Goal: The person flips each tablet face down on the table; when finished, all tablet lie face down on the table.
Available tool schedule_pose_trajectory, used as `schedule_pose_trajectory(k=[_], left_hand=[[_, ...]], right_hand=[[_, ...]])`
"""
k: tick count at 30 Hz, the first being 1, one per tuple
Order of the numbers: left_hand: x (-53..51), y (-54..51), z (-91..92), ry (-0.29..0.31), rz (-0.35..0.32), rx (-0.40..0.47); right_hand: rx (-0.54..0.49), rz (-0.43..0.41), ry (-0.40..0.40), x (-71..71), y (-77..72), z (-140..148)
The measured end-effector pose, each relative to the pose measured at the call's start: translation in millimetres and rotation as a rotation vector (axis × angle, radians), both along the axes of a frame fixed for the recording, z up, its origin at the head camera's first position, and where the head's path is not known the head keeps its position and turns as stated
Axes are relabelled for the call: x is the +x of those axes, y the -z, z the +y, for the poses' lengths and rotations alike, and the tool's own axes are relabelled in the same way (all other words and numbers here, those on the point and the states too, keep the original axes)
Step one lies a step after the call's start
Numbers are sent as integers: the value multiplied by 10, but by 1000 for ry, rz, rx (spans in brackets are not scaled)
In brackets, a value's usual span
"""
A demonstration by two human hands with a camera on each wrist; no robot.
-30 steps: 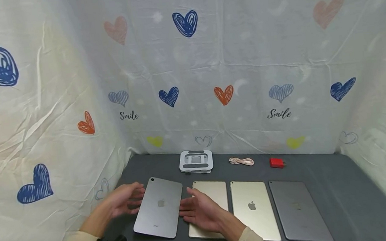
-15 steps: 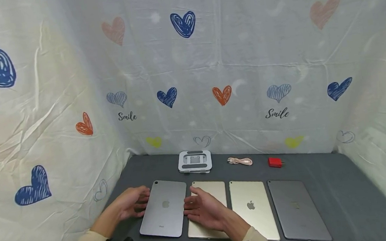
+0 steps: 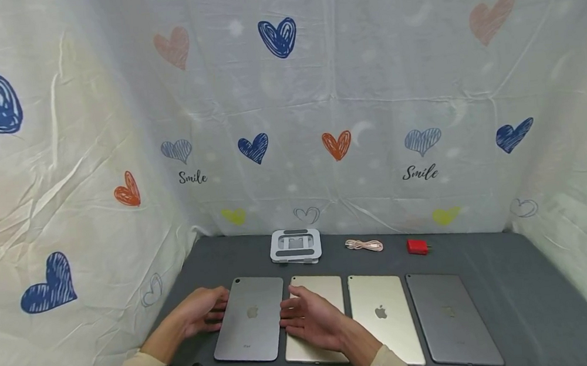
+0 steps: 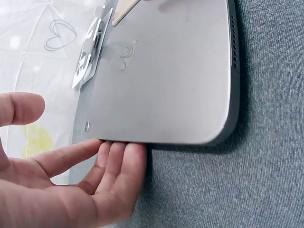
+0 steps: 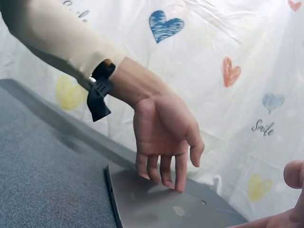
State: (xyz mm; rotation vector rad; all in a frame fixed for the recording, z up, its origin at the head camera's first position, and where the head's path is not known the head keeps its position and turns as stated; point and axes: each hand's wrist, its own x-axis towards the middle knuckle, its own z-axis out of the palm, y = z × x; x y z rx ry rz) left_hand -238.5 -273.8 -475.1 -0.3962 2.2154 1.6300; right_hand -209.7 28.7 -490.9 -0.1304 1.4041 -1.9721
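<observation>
A grey tablet (image 3: 251,328) lies back side up on the dark cloth, at the left of a row of tablets. My left hand (image 3: 204,313) touches its left edge; in the left wrist view the fingertips (image 4: 135,153) meet that edge, with the thumb held away. On the other side, my right hand (image 3: 314,321) has its fingers extended at the tablet's right edge, palm facing inward. Beneath the right hand a gold tablet (image 3: 320,289) is partly covered. The right wrist view shows the left hand (image 5: 164,128) across the grey tablet (image 5: 147,204).
Right of the hands lie a pale gold tablet (image 3: 385,336) and a dark grey tablet (image 3: 453,327). Along the back are a folded silver stand (image 3: 295,246), a coiled pinkish cable (image 3: 364,245) and a red charger plug (image 3: 417,246). A heart-printed curtain (image 3: 342,84) borders the table.
The grey tablet, tilted between both hands a second ago, has come down flat and straightened slightly to the right. Both hands moved slightly right with it and stay beside its edges.
</observation>
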Motion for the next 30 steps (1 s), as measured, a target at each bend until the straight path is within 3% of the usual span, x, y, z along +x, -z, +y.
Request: schedule_pose_trajectory(k=[8, 13, 17, 23, 27, 30], left_hand=[[28, -56, -31, 23, 11, -88], [106, -159, -149, 104, 83, -137], [198, -420, -295, 173, 216, -248], [324, -975, -491, 237, 443, -480], [383, -1330, -545, 204, 644, -647], [406, -1519, -547, 153, 803, -759]], right_hand=[[-7, 34, 6, 62, -38, 112], [-2, 119, 23, 174, -173, 613], [68, 251, 43, 259, -371, 1255], [319, 519, 116, 357, -756, 2226], [455, 766, 184, 400, -985, 2789], [653, 971, 276, 418, -1129, 3130]])
